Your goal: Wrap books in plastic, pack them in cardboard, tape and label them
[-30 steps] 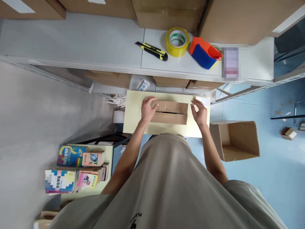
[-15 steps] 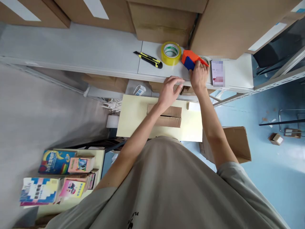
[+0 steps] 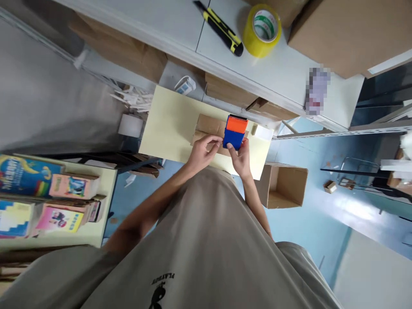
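A small closed cardboard box [image 3: 207, 126] lies on a pale yellow table [image 3: 169, 124] in front of me. My right hand [image 3: 240, 156] is closed round an orange and blue tape dispenser [image 3: 234, 131] and holds it over the box's right part. My left hand [image 3: 202, 150] rests on the near edge of the box with its fingers curled against the cardboard.
A grey shelf [image 3: 283, 71] behind the table carries a yellow tape roll [image 3: 262, 30], a yellow and black utility knife [image 3: 220, 28] and big cartons [image 3: 347, 30]. An open carton [image 3: 283, 186] stands on the blue floor at right. Colourful books [image 3: 48, 193] lie at left.
My right hand took the tape dispenser off the shelf and brought it down onto the box. My left hand came back from the shelf edge to the box. The view tilted.
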A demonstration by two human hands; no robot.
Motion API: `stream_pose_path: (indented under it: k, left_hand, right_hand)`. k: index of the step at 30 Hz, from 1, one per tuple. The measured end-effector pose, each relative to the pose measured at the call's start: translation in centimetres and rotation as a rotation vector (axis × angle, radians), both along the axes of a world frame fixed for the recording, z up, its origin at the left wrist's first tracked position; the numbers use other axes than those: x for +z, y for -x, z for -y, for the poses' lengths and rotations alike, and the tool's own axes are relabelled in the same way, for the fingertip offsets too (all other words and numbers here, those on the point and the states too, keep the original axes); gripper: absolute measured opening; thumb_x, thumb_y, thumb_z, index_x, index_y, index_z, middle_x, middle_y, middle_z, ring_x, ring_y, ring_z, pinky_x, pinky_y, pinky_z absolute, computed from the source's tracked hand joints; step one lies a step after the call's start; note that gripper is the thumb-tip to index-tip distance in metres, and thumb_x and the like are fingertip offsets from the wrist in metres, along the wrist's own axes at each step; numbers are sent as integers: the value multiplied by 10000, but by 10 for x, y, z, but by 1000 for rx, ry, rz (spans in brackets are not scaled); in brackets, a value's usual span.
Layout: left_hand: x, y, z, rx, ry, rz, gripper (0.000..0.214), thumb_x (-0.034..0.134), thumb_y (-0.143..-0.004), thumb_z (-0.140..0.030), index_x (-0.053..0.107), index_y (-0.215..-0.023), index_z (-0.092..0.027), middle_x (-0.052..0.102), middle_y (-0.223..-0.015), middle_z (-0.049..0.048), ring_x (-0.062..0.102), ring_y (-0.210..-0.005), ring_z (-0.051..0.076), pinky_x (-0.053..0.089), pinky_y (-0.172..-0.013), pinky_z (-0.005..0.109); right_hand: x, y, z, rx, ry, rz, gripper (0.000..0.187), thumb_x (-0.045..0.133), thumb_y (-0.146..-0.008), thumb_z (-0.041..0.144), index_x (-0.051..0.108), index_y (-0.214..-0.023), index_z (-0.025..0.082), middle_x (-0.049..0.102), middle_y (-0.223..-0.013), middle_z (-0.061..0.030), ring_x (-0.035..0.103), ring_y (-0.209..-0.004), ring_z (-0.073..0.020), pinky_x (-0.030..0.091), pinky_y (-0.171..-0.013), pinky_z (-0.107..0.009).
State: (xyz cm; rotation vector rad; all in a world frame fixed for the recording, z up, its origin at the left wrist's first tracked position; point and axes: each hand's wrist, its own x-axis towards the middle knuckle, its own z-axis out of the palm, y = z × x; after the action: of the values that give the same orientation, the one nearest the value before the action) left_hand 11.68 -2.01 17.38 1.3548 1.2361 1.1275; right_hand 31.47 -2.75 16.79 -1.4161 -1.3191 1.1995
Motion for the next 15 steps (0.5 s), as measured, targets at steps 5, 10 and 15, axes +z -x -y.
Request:
stream_pose_path:
  k: [5,10,15]
  left_hand:
    - [2,18,14,0,110,90,323,839,-1045,-553,816,-1109,-237,912,-1159,80,889,-1048,254,741,-1018,384]
    - [5,43,6,-144,132,116,421,884,-1000,-653,835,-1042,-237,897,-1091,73,871,-1008,258,731,-1008,392]
    - [-4,81,-25,-64,271,256,720,758,-1024,-904,872,-1147,-203,885,-1097,106,852,-1041,289,716,-965,407]
  right_hand:
    - [8,22,7,39,46,52,691,805,-1032,860,579,-1385,312,770,-1350,-113,758,-1321,-307,700,-1093,-494]
    - [12,33,11,29,29,100,671,770,-1030,898,597,-1269,296,795,-1241,-98,796,-1170,-298,707,-1065,-511]
    - [22,35,20,135,169,173,700,814,-1002,888,574,-1303,303,813,-1184,-85,809,-1040,-303,715,-1009,-540]
